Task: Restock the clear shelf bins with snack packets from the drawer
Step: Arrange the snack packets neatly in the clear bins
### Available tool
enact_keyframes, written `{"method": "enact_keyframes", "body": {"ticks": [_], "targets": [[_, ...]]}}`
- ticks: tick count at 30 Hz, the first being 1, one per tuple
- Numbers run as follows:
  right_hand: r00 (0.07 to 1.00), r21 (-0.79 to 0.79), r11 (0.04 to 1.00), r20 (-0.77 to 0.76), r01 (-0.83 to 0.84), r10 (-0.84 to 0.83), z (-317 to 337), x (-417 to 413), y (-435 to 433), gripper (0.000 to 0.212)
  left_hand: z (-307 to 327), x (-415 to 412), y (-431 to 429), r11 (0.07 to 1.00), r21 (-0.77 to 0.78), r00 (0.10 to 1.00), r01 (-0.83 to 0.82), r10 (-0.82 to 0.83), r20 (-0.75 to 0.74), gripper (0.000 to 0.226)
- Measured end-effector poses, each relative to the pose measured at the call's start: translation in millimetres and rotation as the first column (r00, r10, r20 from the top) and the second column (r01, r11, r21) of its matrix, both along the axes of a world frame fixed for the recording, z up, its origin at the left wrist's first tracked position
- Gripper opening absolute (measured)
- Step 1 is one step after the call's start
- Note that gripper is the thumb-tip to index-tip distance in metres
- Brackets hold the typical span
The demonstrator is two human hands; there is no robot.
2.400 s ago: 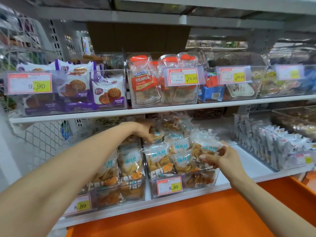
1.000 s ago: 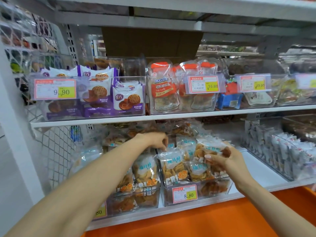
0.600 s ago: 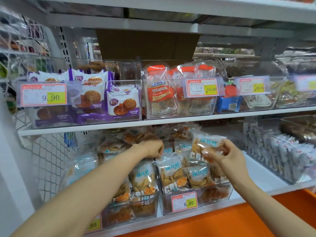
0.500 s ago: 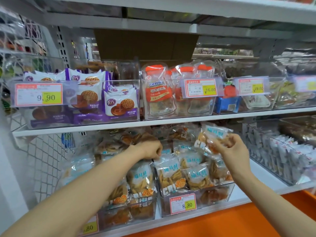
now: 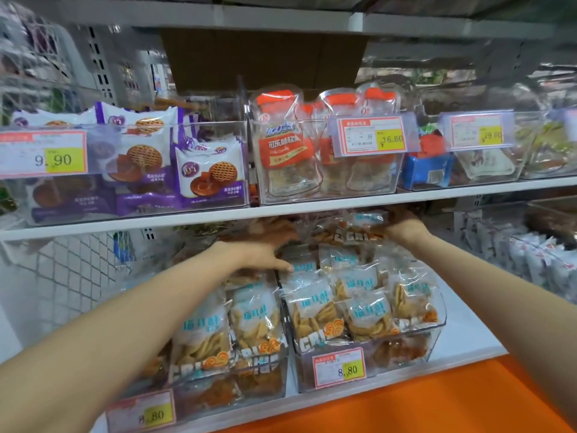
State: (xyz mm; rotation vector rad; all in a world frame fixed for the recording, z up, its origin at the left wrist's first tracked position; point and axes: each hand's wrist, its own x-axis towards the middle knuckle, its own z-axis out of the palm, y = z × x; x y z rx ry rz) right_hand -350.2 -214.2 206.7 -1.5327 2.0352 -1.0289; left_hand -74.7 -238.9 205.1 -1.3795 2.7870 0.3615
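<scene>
Two clear bins of crisp packets stand on the lower shelf: a left bin (image 5: 218, 398) and a right bin (image 5: 437, 332), both piled with clear packets with blue labels. My right hand (image 5: 406, 228) reaches deep under the upper shelf and grips one snack packet (image 5: 356, 229) at the back of the right bin. My left hand (image 5: 265, 248) reaches in over the gap between the bins, fingers spread on packets at the back; its fingertips are partly blurred.
The upper shelf board (image 5: 281, 210) sits low over both hands. Above it are bins of purple biscuit packs (image 5: 206, 173) and orange-capped pouches (image 5: 287, 151). A bin of white packets (image 5: 530, 254) stands at right. An orange ledge (image 5: 437, 407) runs below the shelf.
My right hand lifted a packet from the front of the right bin and carried it up and back under the upper shelf. My left hand reached further back.
</scene>
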Motion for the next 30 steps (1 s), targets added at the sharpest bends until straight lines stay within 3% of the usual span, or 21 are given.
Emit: {"method": "enact_keyframes", "body": {"ticks": [2, 6, 12, 15, 17, 20, 24, 28, 30], "targets": [[0.993, -0.012, 1.000, -0.117, -0.019, 0.018, -3.2, -5.5, -4.0, 0.077, 1.0, 2.2, -2.4, 0.990, 0.112, 0.992, -0.085, 0.073, 0.101, 0.072], [0.968, -0.059, 0.998, -0.249, 0.020, -0.034, -7.6, -13.0, 1.6, 0.065, -0.8, 10.4, -4.4, 0.999, -0.034, 0.985, -0.026, 0.031, 0.167, 0.068], [0.966, -0.015, 1.000, -0.258, -0.017, 0.013, -5.9, -9.5, 17.2, 0.052, -3.0, 19.0, -5.2, 0.989, -0.141, 0.975, 0.054, -0.021, 0.222, 0.057], [0.976, -0.031, 0.997, -0.210, -0.066, 0.058, -2.8, -10.1, 20.9, 0.045, -0.3, 14.0, -6.9, 0.995, -0.097, 0.999, -0.023, 0.028, 0.046, 0.048], [0.974, -0.044, 0.995, -0.212, -0.088, 0.077, -0.7, -11.3, 18.5, 0.042, 1.0, 3.8, -13.0, 0.984, -0.159, 0.995, -0.081, 0.070, -0.073, 0.035], [0.960, -0.043, 0.992, -0.261, -0.118, 0.103, -0.1, -8.0, 16.5, 0.038, -3.3, -16.7, -24.6, 0.969, -0.201, 0.990, -0.140, 0.137, -0.029, 0.026], [0.969, -0.048, 0.979, -0.162, -0.198, 0.188, -2.7, -7.8, 8.7, 0.044, -21.4, -32.0, -42.9, 0.945, -0.236, 0.962, -0.227, 0.255, 0.099, 0.036], [0.959, 0.008, 0.959, -0.020, -0.284, 0.284, -0.4, -14.7, 4.7, 0.051, -32.9, -30.1, -58.9, 0.922, -0.289, 0.952, -0.257, 0.293, 0.089, 0.028], [0.955, -0.012, 0.956, -0.044, -0.294, 0.294, -1.4, -16.4, 4.9, 0.051, -34.6, -28.2, -60.0, 0.919, -0.294, 0.954, -0.261, 0.292, 0.065, 0.021]]}}
